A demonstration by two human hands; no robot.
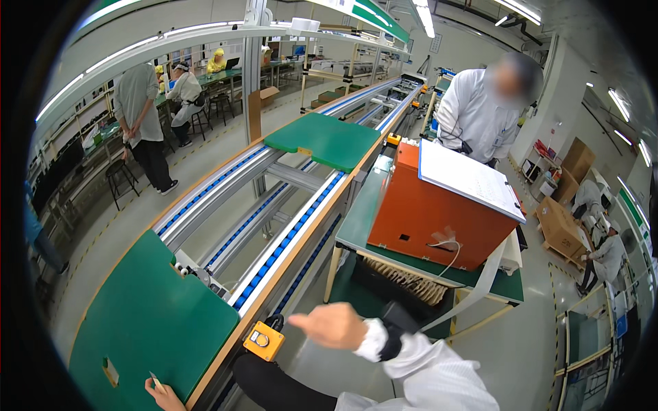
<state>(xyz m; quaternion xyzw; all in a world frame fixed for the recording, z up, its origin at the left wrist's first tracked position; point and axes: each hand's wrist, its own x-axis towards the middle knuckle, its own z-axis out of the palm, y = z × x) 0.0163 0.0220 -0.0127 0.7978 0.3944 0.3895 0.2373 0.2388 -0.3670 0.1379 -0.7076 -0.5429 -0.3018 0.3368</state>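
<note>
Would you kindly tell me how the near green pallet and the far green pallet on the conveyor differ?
The near pallet lies at the conveyor's close end, with the left hand touching its near edge; the far pallet lies further up the line, and no hand touches it. The near pallet looks larger, being closer. The right hand points toward the yellow button box beside the near pallet. Both are flat, green and bare on top.

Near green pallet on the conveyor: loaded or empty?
Empty. The near green pallet shows a bare flat top on the conveyor; only the left hand touches its near edge, holding a small item. The right hand points toward the yellow button box.
</note>
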